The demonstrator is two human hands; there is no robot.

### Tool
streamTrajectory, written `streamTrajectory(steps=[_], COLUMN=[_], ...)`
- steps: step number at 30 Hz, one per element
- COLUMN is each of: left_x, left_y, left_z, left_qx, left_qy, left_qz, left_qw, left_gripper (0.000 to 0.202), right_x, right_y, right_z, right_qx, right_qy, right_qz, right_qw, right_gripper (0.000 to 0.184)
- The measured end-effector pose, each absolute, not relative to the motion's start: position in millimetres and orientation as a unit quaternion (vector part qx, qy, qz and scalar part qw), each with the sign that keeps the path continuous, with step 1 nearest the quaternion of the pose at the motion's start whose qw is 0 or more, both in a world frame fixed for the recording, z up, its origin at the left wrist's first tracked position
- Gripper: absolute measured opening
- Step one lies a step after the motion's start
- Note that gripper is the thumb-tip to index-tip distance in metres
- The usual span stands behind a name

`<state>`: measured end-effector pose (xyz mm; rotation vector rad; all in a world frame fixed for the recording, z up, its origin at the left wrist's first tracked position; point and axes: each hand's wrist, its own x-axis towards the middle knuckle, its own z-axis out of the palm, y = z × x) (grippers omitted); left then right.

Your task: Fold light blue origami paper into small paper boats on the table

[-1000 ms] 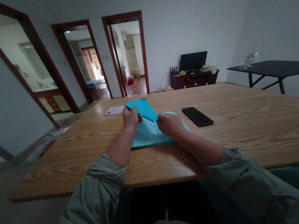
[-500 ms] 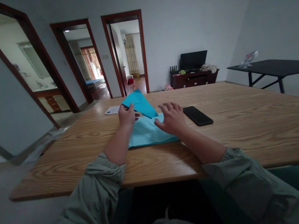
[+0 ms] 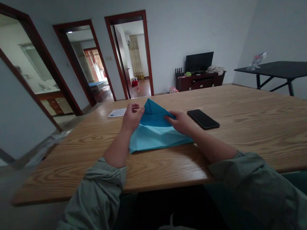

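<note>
A sheet of blue paper (image 3: 153, 132) lies on the wooden table (image 3: 261, 133) in front of me, its far part folded up into a darker blue peak. My left hand (image 3: 132, 117) pinches the left edge of that raised flap, fingers closed on it. At the flap's right side my right hand (image 3: 182, 122) grips the paper's edge with curled fingers. Both forearms come out of grey-green sleeves.
A black phone (image 3: 203, 118) lies flat just right of my right hand. A small white card (image 3: 117, 113) rests beyond my left hand. A black side table (image 3: 289, 69) stands at the right; a low cabinet with a screen (image 3: 200, 76) and open doorways lie behind.
The raised flap has swung from leaning left to standing as a centred peak. My right hand went from pressing the paper flat, fingers spread, to gripping the flap's right edge. The left hand shifted slightly right.
</note>
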<state>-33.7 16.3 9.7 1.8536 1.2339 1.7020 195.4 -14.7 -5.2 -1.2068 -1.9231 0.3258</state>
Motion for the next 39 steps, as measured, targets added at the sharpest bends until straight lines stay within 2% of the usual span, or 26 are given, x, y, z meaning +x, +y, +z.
streamTrajectory(steps=[3, 6, 12, 17, 22, 28, 32, 36, 39], left_x=[-50.4, -53.2, -50.4, -51.2, -47.3, -46.1, -45.8, -46.2, -47.3], left_y=[29.2, 34.0, 29.8, 23.2, 16.6, 20.7, 25.0, 29.6, 32.4], left_z=[1.3, -5.4, -7.0, -4.3, -4.9, -14.1, -16.2, -15.9, -16.2], left_qx=[0.676, 0.713, 0.698, 0.661, 0.672, 0.682, 0.655, 0.636, 0.62], left_qy=[0.435, 0.421, 0.435, 0.44, 0.422, 0.437, 0.479, 0.486, 0.479], left_qz=[0.536, 0.454, 0.45, 0.47, 0.399, 0.371, 0.388, 0.413, 0.439], left_qw=[0.257, 0.328, 0.349, 0.387, 0.461, 0.454, 0.437, 0.434, 0.44], left_gripper=[0.051, 0.049, 0.045, 0.053, 0.056, 0.033, 0.027, 0.02, 0.021], right_x=[203.4, 206.4, 215.4, 216.4, 214.0, 219.3, 222.7, 224.0, 225.0], right_y=[-5.9, 0.9, 11.0, 9.4, 5.9, 13.2, 19.6, 23.4, 24.7], right_z=[-10.3, -15.5, -19.2, -16.1, -13.3, -22.2, -28.5, -32.2, -33.1], right_qx=[-0.434, -0.422, -0.49, -0.505, -0.501, -0.518, -0.509, -0.501, -0.492], right_qy=[-0.73, -0.699, -0.667, -0.625, -0.608, -0.644, -0.676, -0.679, -0.702], right_qz=[0.245, 0.306, 0.237, 0.264, 0.253, 0.228, 0.205, 0.234, 0.227], right_qw=[0.467, 0.489, 0.509, 0.534, 0.561, 0.514, 0.492, 0.483, 0.462], right_gripper=[0.037, 0.039, 0.038, 0.047, 0.046, 0.036, 0.035, 0.04, 0.033])
